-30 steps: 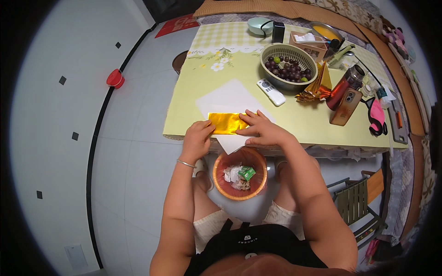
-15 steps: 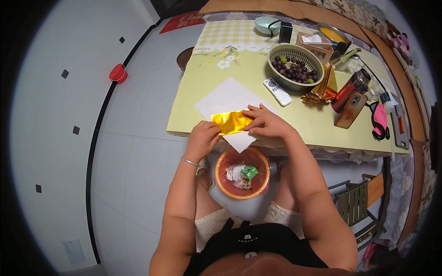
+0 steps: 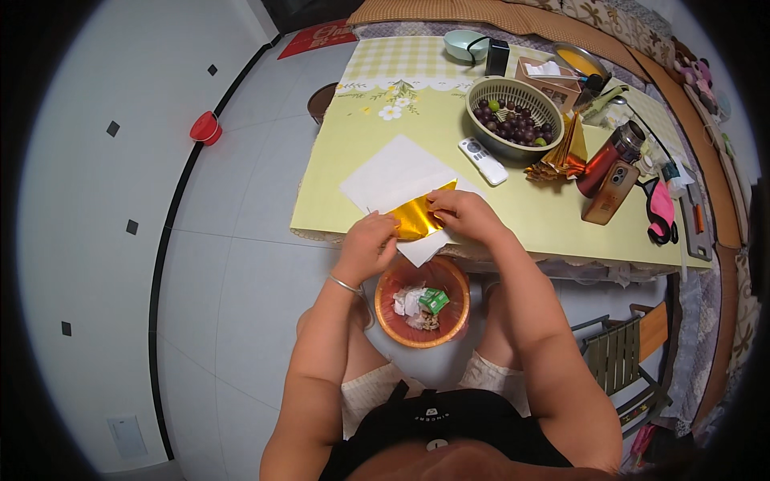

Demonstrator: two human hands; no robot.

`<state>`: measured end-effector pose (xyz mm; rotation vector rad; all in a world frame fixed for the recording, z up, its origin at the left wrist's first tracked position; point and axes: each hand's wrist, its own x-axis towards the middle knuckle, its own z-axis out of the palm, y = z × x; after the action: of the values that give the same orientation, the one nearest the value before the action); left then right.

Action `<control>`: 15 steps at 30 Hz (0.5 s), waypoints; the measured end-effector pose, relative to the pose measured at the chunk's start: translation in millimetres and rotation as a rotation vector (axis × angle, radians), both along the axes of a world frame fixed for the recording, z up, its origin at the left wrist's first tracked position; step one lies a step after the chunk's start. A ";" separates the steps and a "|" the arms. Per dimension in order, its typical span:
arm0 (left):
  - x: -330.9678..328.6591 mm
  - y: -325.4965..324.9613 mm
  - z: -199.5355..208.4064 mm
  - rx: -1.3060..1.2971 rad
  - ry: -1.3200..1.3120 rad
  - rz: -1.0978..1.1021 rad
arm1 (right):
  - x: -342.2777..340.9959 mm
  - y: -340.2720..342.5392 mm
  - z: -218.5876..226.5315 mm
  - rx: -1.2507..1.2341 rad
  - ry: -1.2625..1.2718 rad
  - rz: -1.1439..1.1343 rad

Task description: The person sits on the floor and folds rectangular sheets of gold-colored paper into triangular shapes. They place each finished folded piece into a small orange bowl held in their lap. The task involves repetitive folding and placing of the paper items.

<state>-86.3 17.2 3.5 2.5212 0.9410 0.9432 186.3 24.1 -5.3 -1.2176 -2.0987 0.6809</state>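
A sheet of shiny gold foil paper (image 3: 415,218) lies tilted between my hands, its upper right corner raised toward the far side. My left hand (image 3: 370,243) grips its left end with bent fingers. At the right end, my right hand (image 3: 465,212) pinches the foil between thumb and fingers. Under the gold paper a white sheet (image 3: 399,168) rests on the table, turned cornerwise, with its near corner poking over the table's edge. Folded gold paper pieces (image 3: 568,152) stand in a cluster farther right.
On the table (image 3: 337,192) are a colander of grapes (image 3: 513,120), a white remote (image 3: 483,160), a red thermos (image 3: 611,158), a phone (image 3: 611,192) and a pink-black strap item (image 3: 660,210). Below my hands stands an orange-rimmed bin (image 3: 383,317). A folding chair (image 3: 618,357) is at right.
The gold paper has turned, its right end swinging farther away. My left hand has shifted right. My right hand's spread fingers have closed on the paper.
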 end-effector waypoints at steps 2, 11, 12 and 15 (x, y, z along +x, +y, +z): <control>3.9 0.8 -1.8 -0.011 0.000 -0.059 | -4.6 -4.3 3.3 -0.001 -0.004 0.009; -9.2 20.4 -10.4 -0.126 -0.076 -0.004 | -30.7 -28.3 30.1 0.014 -0.095 -0.024; -9.1 21.7 -10.5 -0.155 -0.085 0.031 | -34.5 -30.2 35.9 -0.016 -0.119 -0.028; -5.0 26.1 -10.7 -0.192 -0.104 0.132 | -44.4 -27.9 8.1 0.129 -0.029 -0.161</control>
<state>-91.3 43.3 -7.2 2.2530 1.1190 0.9615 141.9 -3.8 2.8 -1.3134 -2.0085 0.4508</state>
